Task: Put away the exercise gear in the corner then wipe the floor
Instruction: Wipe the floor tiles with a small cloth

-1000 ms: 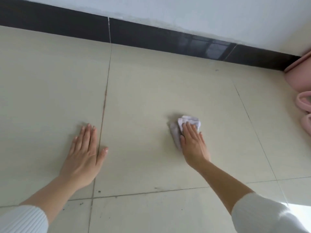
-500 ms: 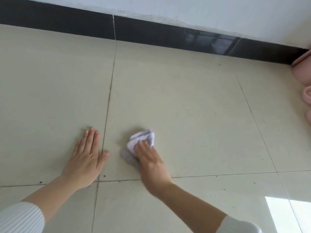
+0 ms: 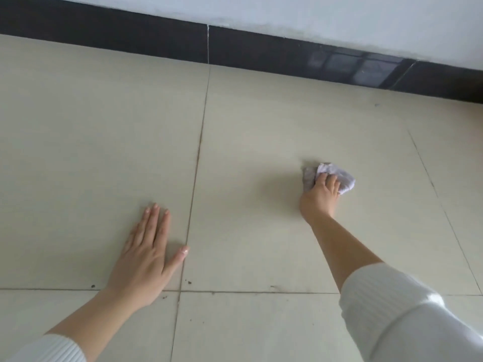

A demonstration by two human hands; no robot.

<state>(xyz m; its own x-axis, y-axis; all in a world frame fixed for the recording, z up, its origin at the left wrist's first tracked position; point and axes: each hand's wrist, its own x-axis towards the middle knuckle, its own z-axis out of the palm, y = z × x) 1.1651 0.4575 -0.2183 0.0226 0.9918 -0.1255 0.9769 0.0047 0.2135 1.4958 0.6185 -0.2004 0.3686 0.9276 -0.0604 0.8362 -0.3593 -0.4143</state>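
Observation:
A crumpled white-grey cloth [image 3: 339,176] lies on the beige tiled floor [image 3: 261,126], right of centre. My right hand [image 3: 320,197] is on top of it, fingers curled over the cloth and pressing it against the tile. My left hand [image 3: 147,254] lies flat on the floor at the lower left, fingers straight and spread, thumb at the grout line. No exercise gear shows in this view.
A black skirting board [image 3: 261,53] runs along the foot of a white wall [image 3: 339,19] at the far side. Small dark specks [image 3: 188,282] sit near the grout crossing by my left hand.
My right hand has swept the cloth from beside my left hand out to the right and farther away. The left hand stays planted. The pink objects at the right edge have left the view.

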